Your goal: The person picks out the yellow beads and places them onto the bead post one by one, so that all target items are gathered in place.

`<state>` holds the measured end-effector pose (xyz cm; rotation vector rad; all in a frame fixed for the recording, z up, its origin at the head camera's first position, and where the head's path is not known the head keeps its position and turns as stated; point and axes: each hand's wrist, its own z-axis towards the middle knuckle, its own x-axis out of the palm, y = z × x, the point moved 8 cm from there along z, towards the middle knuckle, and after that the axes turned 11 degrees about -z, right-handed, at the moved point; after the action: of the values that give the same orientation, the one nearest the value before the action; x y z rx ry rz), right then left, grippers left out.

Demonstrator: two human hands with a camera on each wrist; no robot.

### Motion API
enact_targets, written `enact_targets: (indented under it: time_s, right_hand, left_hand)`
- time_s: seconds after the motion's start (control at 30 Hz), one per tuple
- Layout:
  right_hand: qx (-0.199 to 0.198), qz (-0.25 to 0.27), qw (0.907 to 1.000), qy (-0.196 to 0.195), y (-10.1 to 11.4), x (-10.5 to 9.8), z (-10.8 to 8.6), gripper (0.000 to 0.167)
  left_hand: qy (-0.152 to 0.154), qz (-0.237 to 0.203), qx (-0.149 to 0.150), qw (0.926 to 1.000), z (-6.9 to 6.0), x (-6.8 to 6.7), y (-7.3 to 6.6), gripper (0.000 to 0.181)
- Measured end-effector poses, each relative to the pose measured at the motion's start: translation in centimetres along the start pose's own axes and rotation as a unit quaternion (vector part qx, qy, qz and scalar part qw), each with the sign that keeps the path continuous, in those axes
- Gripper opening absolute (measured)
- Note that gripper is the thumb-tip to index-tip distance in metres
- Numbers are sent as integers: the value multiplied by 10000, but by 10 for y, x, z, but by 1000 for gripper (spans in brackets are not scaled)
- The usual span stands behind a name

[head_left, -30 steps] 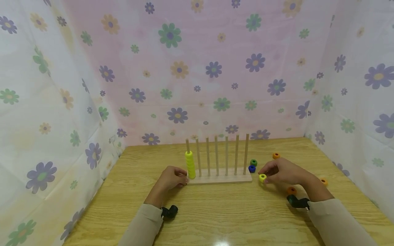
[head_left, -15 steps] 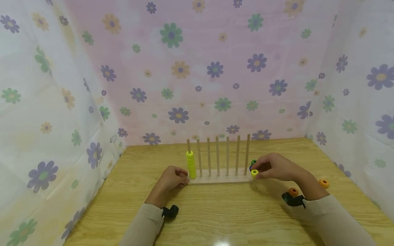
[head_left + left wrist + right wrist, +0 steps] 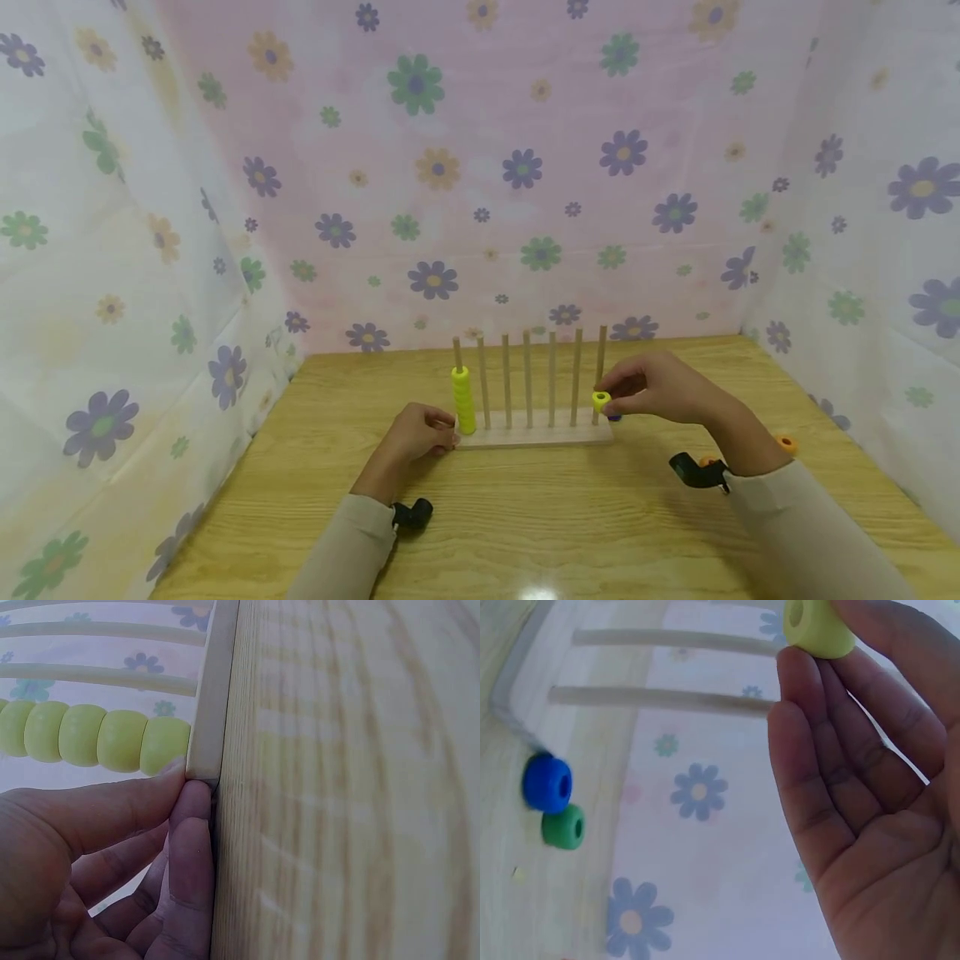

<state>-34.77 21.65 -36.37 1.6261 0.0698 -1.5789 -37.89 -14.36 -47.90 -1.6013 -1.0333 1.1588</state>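
My left hand [image 3: 408, 437] pinches the left end of a pale wooden base [image 3: 534, 437], thumb on top and fingers at the end, as the left wrist view shows. Several upright pegs stand in a row on it. Yellow beads [image 3: 463, 404] are stacked on the leftmost peg, its top bare. Between thumb and fingertips, my right hand [image 3: 667, 387] holds a single yellow bead [image 3: 823, 630], raised off the table near the rightmost peg. Past the base's right end lie a blue bead [image 3: 546, 782] and a green bead [image 3: 562, 826], the green one hidden in the head view.
Orange beads lie to the right: one [image 3: 786, 444] beyond the right wrist, another [image 3: 707, 460] partly covered by the wrist camera [image 3: 697, 472]. Flowered cloth [image 3: 480, 167] walls in the back and sides of the wooden table [image 3: 510, 525].
My right hand has carried the yellow bead leftward and up, from right of the base to near the rightmost peg. My left hand keeps its hold on the base.
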Motion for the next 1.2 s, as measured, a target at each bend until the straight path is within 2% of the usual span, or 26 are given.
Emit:
enact_targets:
  time_s: [0.2, 0.37, 0.73, 1.0, 1.2]
  right_hand:
    - [74, -237, 9995, -209, 15, -10, 11, 32]
    - [-146, -278, 9991, -272, 30, -15, 20, 28]
    - [-312, -439, 9968, -583, 55, -26, 36, 28]
    - [-636, -511, 9928, -872, 79, -33, 50, 22]
    - [-526, -569, 9927, -929, 85, -34, 57, 19]
  left_hand:
    - [8, 4, 15, 10000, -1, 2, -2, 33]
    - [-5, 26, 20, 10000, -2, 2, -2, 32]
    - [-16, 83, 43, 10000, -2, 1, -3, 31]
    - [-50, 114, 38, 9999, -2, 0, -3, 32]
    - [-40, 188, 26, 9998, -2, 1, -2, 33]
